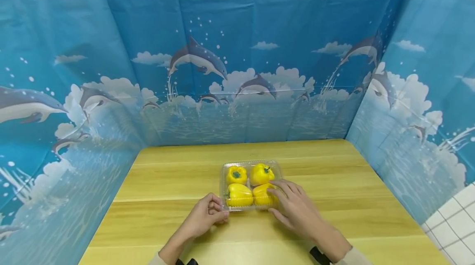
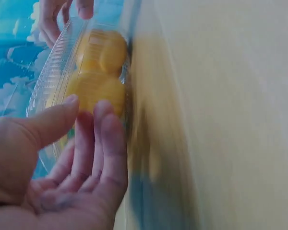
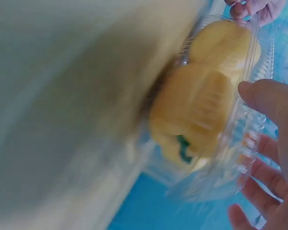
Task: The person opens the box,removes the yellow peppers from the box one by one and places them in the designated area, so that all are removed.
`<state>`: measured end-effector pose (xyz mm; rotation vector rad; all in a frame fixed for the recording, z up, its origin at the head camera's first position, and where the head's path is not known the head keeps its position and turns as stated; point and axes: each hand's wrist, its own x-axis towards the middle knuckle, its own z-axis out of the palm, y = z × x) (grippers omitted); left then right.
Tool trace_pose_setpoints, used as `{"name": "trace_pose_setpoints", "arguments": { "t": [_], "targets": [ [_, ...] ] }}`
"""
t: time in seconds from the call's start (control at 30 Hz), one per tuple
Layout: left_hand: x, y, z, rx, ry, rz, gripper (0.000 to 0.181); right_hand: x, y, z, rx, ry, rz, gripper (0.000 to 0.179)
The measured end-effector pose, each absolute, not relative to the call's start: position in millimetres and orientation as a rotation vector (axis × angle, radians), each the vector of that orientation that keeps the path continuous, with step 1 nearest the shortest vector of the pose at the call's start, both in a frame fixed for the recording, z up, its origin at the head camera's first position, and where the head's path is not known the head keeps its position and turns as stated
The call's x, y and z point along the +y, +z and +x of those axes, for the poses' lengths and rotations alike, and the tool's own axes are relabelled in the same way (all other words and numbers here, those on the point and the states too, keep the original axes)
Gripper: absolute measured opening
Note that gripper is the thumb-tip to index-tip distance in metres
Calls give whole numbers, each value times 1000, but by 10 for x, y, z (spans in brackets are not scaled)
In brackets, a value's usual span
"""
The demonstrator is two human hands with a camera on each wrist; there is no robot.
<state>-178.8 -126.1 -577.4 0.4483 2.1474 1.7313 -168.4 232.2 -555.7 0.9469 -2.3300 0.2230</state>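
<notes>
A clear plastic clamshell box (image 1: 249, 162) with its lid down sits on the table, holding several yellow bell peppers (image 1: 240, 195) with green stems. My left hand (image 1: 206, 215) is at the box's near left corner, and its thumb and curled fingers pinch the rim there. Over the right side lies my right hand (image 1: 297, 206), fingers spread across the lid and thumb by the near edge. In the right wrist view the thumb of that right hand (image 3: 273, 143) touches the rim, with the fingers apart. The left wrist view shows the left hand (image 2: 72, 163) close to the box's edge.
The box stands on a yellow wood-grain table (image 1: 178, 174). Blue curtains (image 1: 237, 125) printed with dolphins and clouds enclose its back and sides. White floor tiles (image 1: 456, 223) appear at the lower right.
</notes>
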Motion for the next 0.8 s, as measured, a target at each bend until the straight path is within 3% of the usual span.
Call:
{"name": "trace_pose_setpoints", "arguments": {
  "t": [0.43, 0.8],
  "targets": [
    [-1208, -5839, -1852, 1796, 1929, 362, 28, 1709, -5502, -1812, -2478, 143, 1107, 73],
    [-1237, -5826, -1916, 1674, 1951, 307, 22, 1355, -5533, -1978, -2379, 170, 1145, 25]
  ]
}}
